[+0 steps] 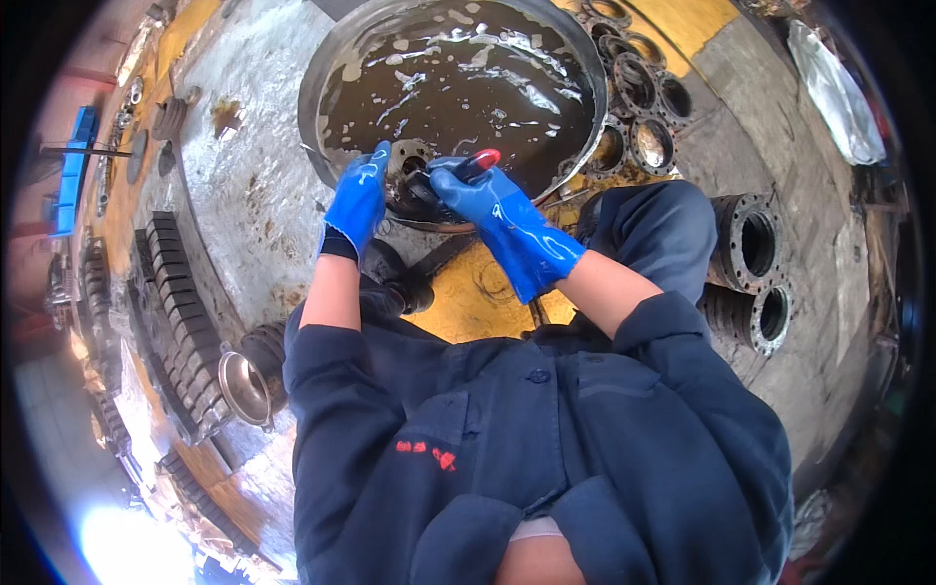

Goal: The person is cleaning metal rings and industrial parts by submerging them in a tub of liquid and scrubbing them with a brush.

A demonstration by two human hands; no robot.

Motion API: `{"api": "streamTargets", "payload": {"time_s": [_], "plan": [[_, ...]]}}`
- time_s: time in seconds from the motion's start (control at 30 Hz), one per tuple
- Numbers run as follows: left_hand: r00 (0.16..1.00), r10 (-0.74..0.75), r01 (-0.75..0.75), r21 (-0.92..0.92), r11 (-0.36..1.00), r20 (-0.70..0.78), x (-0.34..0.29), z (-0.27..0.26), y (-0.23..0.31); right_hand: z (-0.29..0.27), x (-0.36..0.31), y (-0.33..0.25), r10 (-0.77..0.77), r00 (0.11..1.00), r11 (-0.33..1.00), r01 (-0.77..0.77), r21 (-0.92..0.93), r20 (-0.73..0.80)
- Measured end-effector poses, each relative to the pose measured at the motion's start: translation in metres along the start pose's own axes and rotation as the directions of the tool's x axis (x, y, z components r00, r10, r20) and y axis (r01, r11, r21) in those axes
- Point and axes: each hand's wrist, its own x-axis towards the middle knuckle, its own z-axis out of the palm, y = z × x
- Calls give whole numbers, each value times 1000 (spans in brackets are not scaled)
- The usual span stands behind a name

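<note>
At the near rim of a wide metal basin, both my hands work in blue rubber gloves. My left hand grips a dark flanged metal ring from its left side, tilted so that its opening faces up. Closed in my right hand is a dark tool with a red end; its black working end goes to the ring's opening. The glove hides most of the tool, so its kind is unclear. Murky brown liquid with floating foam fills the basin.
Several greasy flanged rings are heaped right of the basin. Stacked flanged cylinders stand beside my right knee. On the left lie a long row of dark metal blocks, a metal bowl-shaped part and a blue tray.
</note>
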Motion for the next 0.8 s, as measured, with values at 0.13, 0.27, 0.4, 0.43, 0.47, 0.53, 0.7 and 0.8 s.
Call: {"api": "streamTargets", "payload": {"time_s": [0.13, 0.27, 0.4, 0.43, 0.47, 0.53, 0.7, 0.8], "plan": [[972, -225, 234, -251, 939, 64, 1, 6, -11, -19, 10, -5, 45, 992, 759, 45, -649, 122], [965, -261, 256, -364, 895, 36, 4, 1, 4, -31, 17, -27, 94, 994, 566, -5, -824, 59], [923, -373, 355, -592, 723, 98, 1, -8, 12, -24, 32, -32, 169, 985, 934, -171, -314, -34], [899, -422, 393, -637, 664, 115, -4, -13, 13, -15, 16, -42, 172, 981, 985, -170, -24, 88], [883, -449, 411, -685, 601, 135, 2, -17, 23, -17, 21, -38, 164, 982, 984, -156, -87, 90], [829, -516, 504, -690, 520, 216, 25, -17, 50, -33, 42, -9, 159, 985, 965, -140, -221, 69], [812, -547, 504, -717, 482, 202, 9, 1, 16, -11, 58, -18, 224, 969, 663, -74, -745, 103], [814, -545, 519, -671, 530, 199, 14, 3, 14, -15, 52, -21, -157, 947, 421, 322, -848, 282]]}}
